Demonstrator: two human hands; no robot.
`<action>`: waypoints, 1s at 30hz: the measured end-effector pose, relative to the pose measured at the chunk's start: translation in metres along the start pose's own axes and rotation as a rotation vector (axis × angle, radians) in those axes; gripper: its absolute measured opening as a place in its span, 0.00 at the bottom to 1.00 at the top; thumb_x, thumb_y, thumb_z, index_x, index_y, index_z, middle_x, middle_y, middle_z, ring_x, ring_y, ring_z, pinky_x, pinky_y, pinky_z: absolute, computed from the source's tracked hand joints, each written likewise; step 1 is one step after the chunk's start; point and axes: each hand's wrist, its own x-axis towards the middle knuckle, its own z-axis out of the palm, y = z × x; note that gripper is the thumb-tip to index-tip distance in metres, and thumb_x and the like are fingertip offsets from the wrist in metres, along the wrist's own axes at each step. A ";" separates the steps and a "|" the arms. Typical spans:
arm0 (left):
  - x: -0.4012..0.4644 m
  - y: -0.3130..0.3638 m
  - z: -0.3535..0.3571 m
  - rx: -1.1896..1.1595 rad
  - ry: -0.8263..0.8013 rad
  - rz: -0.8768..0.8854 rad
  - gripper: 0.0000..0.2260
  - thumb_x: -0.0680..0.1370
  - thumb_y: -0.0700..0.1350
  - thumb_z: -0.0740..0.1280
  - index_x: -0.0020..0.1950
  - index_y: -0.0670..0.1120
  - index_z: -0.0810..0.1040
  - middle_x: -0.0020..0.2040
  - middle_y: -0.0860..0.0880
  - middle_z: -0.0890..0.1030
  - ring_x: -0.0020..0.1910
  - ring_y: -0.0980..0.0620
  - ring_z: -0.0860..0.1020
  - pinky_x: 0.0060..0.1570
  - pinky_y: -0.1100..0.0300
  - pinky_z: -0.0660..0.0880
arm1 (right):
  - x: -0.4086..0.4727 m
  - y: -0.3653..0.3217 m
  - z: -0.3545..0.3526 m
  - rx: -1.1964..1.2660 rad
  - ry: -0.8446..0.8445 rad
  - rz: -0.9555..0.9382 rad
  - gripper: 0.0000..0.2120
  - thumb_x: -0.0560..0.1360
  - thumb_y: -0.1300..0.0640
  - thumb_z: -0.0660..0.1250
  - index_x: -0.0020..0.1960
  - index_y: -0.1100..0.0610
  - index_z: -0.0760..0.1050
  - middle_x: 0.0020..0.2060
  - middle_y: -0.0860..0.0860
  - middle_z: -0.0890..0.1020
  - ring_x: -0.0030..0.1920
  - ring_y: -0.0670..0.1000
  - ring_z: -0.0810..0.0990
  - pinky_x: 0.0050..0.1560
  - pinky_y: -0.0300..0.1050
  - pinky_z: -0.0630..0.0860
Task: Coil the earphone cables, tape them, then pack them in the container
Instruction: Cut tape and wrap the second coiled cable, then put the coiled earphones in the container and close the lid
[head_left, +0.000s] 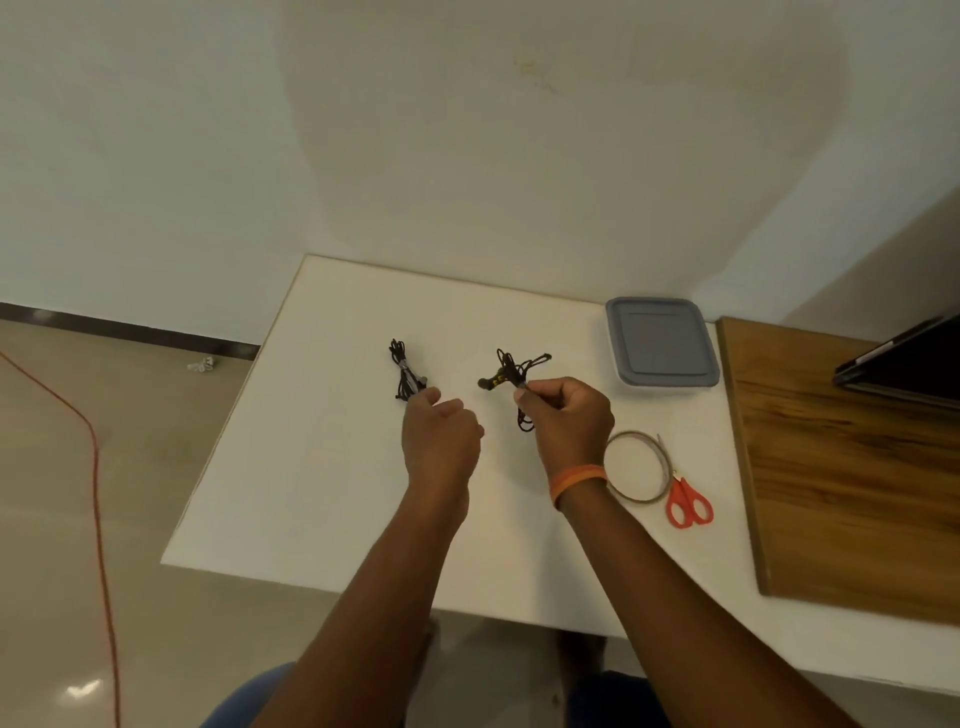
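Two bundles of dark earphone cable sit mid-table: the right bundle (514, 376) is pinched at its middle between the thumb and curled fingers of the right hand (563, 415), its loops hanging below and sticking out above the fist, while the left bundle (405, 375) lies on the white table (311, 467) with the left hand (441, 436) at its near end, fingers loosely curled, though whether they actually grip the cable cannot be told. Far right stands the lidded grey container (662, 340); nearer, right of the right wrist, lie a tape roll (636, 467) and red-handled scissors (688, 501), touching.
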 end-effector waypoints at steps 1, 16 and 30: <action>0.001 0.000 -0.002 -0.009 0.026 0.006 0.21 0.79 0.34 0.61 0.72 0.42 0.67 0.57 0.45 0.78 0.40 0.54 0.77 0.41 0.60 0.77 | 0.005 0.000 0.006 -0.018 0.007 -0.021 0.04 0.68 0.61 0.76 0.41 0.55 0.82 0.34 0.46 0.83 0.36 0.42 0.82 0.40 0.35 0.78; 0.004 -0.010 0.004 0.140 -0.055 -0.019 0.12 0.77 0.40 0.66 0.60 0.46 0.76 0.52 0.48 0.80 0.53 0.49 0.79 0.58 0.47 0.78 | 0.035 0.008 -0.003 -0.235 0.164 -0.371 0.03 0.70 0.55 0.73 0.41 0.54 0.81 0.40 0.48 0.83 0.45 0.51 0.80 0.51 0.48 0.76; 0.000 -0.012 0.008 0.171 -0.179 -0.013 0.06 0.77 0.37 0.65 0.47 0.48 0.79 0.49 0.46 0.83 0.43 0.49 0.82 0.47 0.53 0.79 | 0.076 0.036 -0.094 -0.834 0.021 -0.486 0.18 0.70 0.63 0.74 0.60 0.63 0.79 0.59 0.57 0.78 0.60 0.59 0.77 0.62 0.49 0.74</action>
